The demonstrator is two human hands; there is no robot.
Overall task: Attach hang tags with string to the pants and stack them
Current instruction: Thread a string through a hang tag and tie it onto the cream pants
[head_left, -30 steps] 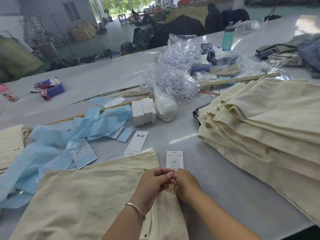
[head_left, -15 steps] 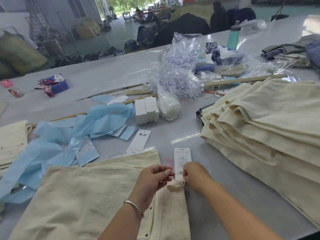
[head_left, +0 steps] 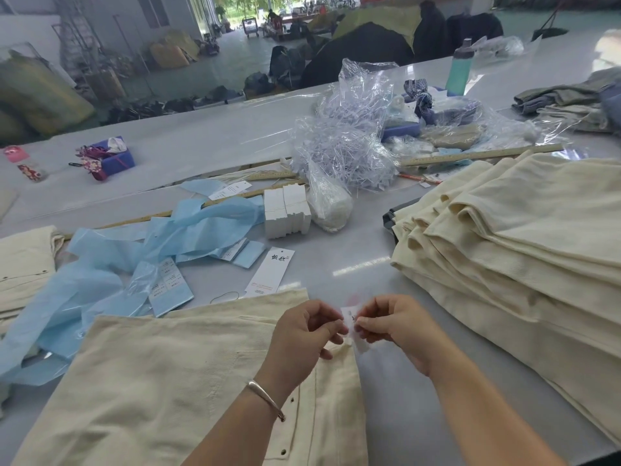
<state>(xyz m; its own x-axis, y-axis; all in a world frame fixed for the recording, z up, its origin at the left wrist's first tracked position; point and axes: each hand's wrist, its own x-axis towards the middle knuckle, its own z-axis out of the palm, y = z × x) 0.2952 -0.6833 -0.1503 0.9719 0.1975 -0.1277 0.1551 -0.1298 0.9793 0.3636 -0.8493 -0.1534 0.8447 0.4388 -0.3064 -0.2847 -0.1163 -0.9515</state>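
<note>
Grey and glossy, the long worktable [head_left: 386, 277] runs across a big open workshop with bundles and dark heaps on the floor behind it. From the head camera, a pair of cream pants [head_left: 174, 381] lies flat at the near edge, and both hands meet just above its waistband corner. The left hand [head_left: 302, 334], with a silver bangle [head_left: 267, 398] on its wrist, has its fingers curled in a pinch at a small white hang tag [head_left: 349, 322]; the right hand [head_left: 393, 324] pinches the same tag from the other side, fingertips almost touching the left's. Whether a string runs through the tag cannot be made out, as it is blurred. Another long white tag [head_left: 270, 270] lies just beyond the pants, near a blue plastic sheet [head_left: 141, 250] and a block of white tags [head_left: 285, 213]. To the right sits a tall stack of folded cream pants [head_left: 510, 247]. Farther back are crumpled clear plastic [head_left: 346, 142] and a green bottle [head_left: 458, 70].
</note>
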